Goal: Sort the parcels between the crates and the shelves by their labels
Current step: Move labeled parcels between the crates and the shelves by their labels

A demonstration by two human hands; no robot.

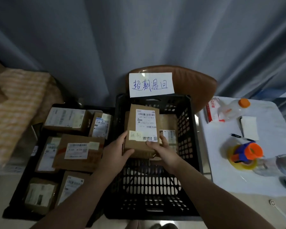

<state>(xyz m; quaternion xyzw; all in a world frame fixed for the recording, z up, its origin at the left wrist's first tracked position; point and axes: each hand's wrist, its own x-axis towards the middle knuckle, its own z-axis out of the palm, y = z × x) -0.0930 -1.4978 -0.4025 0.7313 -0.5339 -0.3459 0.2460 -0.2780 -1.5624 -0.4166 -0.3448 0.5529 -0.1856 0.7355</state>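
Where the view starts at far left, a checked orange-and-white cloth [18, 103] lies draped over something bulky. Next to it is a low black crate [12, 210] packed with brown cardboard parcels. Six are showing, white shipping labels up. The largest parcel [78, 152] sits mid-crate, overlapping its neighbours.

Over that crate's right edge the left hand [116, 151] grips the held parcel [142, 128] at its near-left corner, thumb on top beside a yellow sticky note, fingers curled underneath. The held parcel is a brown box, label up, barcode end pointing away. It sits within the back half of the tall black crate [155, 187], centre frame. Can't tell if it rests on what's below or is lifted clear.

The right hand [162, 149] clamps the near-right corner, thumb pressing the label's lower corner, fingers wrapped round the side. The hands are apart with the box between them. A second labelled parcel [169, 132] lies in the same crate, just right of the held one and partly under it.

A white paper sign [151, 84] with blue handwritten characters stands at the crate's back rim, against a brown chair back [193, 83]. A grey-blue curtain [139, 38] hangs behind everything.

Right side: a table [238, 182] with a white cover carries these:
- red-and-white packet [213, 113]
- clear bottle [233, 106] with an orange cap
- white notepad [249, 128]
- pen [243, 138]
- orange-and-blue tape dispenser [247, 152]
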